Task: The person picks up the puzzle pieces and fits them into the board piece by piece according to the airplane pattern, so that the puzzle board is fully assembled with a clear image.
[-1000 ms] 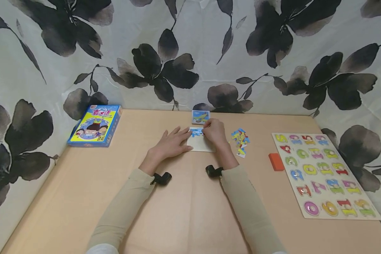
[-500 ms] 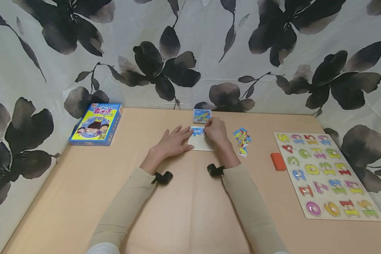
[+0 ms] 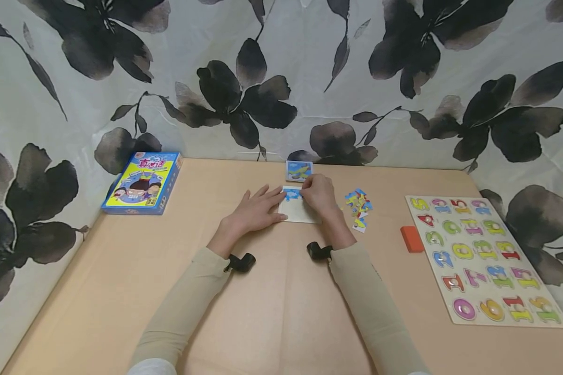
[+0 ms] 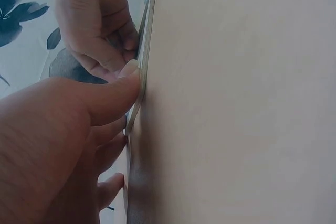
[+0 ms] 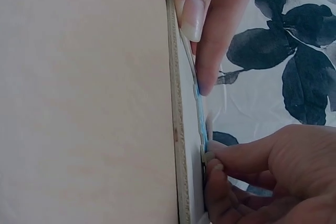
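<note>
A small white puzzle board [image 3: 296,213] lies flat in front of me, with joined blue jigsaw pieces [image 3: 292,194] along its far edge. My left hand [image 3: 255,208] rests at the board's left side, fingers spread and fairly straight. Its index fingertip touches the blue pieces and its thumb lies by the near edge. At the far right corner of the board, my right hand [image 3: 320,195] pinches a jigsaw piece between thumb and fingers. That piece is mostly hidden; in the right wrist view the pinching fingertips [image 5: 212,161] are right against the blue strip [image 5: 200,114] of pieces.
A picture card or small box [image 3: 299,171] stands behind the board. Loose jigsaw pieces [image 3: 358,205] lie in a pile to the right. Farther right are an orange block [image 3: 412,239] and a number board [image 3: 488,260]. A blue and yellow box [image 3: 142,183] sits back left.
The whole head view has shifted slightly. Both hands keep their places at the board, with barely any finger motion visible.
</note>
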Motion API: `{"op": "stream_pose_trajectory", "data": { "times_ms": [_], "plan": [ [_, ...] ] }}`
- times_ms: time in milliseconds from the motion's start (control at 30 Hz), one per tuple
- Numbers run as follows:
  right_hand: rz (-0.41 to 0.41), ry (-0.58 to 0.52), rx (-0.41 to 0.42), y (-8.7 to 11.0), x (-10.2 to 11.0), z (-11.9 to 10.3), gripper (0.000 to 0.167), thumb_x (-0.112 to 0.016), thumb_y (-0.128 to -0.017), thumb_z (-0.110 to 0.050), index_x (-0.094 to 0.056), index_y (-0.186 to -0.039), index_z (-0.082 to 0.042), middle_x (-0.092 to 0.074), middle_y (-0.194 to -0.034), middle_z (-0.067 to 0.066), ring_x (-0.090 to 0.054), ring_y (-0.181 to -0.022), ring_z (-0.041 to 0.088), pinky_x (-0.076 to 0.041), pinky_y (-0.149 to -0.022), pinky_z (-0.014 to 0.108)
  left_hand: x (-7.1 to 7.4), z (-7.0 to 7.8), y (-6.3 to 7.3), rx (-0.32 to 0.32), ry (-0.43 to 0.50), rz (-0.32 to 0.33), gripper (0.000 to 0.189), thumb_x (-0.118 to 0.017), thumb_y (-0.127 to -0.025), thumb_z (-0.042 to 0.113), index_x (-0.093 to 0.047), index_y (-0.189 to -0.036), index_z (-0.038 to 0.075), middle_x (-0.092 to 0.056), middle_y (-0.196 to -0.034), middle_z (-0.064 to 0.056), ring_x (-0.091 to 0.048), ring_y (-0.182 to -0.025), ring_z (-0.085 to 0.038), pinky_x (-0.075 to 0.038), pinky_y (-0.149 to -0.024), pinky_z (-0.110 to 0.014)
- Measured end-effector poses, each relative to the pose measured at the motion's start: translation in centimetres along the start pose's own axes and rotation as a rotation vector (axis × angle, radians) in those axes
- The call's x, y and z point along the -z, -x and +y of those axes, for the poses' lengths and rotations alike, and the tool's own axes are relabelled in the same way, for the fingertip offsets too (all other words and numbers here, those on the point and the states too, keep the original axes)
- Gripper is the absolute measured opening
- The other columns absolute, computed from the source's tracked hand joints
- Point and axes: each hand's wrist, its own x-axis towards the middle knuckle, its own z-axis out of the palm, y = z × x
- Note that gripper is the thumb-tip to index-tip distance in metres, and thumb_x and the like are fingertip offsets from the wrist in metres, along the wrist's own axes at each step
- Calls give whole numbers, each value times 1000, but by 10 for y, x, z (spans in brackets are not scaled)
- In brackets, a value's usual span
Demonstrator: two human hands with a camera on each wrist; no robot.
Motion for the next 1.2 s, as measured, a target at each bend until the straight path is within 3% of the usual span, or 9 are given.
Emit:
{"op": "stream_pose_trajectory", "data": {
  "times_ms": [233, 500, 700, 900, 1100, 1200],
  "plan": [
    [-9, 41, 54, 1, 1, 2, 5, -68, -85, -3, -73, -85, -2, -67, -86, 12, -57, -81, 25, -46, -68, 31, 0, 2, -2, 0, -29, 5, 71, -52, -98, 55, -29, -158, 25, -21, -167, 8, -15, -156, -31, -12, -118, -70],
    [-152, -55, 90, 2, 15, 10, 15, -62, -83, 7, -73, -94, 2, -64, -89, 14, -52, -84, 25, -43, -70, 29, 1, 7, -1, 1, -52, 13, 68, -54, -98, 52, -32, -157, 25, -26, -165, 8, -20, -154, -32, -16, -116, -72],
    [-138, -16, 109, 1, 15, 12, 9, -70, -84, 2, -72, -93, 1, -62, -85, 12, -53, -81, 24, -44, -72, 30, -1, 13, -3, -22, -107, 14, 63, -50, -101, 49, -31, -157, 29, -24, -166, 3, -19, -154, -38, -18, -115, -73],
    [-181, -20, 139, -1, 16, 19, 11, -72, -86, -2, -71, -97, -1, -63, -89, 11, -54, -83, 23, -45, -74, 29, -1, 16, -3, 9, -159, -4, 60, -45, -102, 50, -29, -157, 31, -22, -167, 4, -18, -154, -37, -20, -116, -69],
    [-280, -89, 161, 2, 38, 27, 22, -66, -90, -3, -69, -111, -3, -65, -103, 13, -57, -93, 26, -50, -81, 33, -2, 15, -4, 2, -157, 3, 60, -44, -102, 51, -30, -157, 31, -21, -167, 5, -18, -154, -36, -21, -117, -68],
    [-274, -85, 170, 3, 53, 34, 26, -64, -92, -4, -67, -117, -2, -66, -111, 15, -59, -100, 27, -52, -87, 38, -2, 15, -4, -1, -150, 11, 61, -45, -101, 51, -31, -157, 32, -22, -167, 5, -19, -154, -36, -21, -117, -67]
  ]
}}
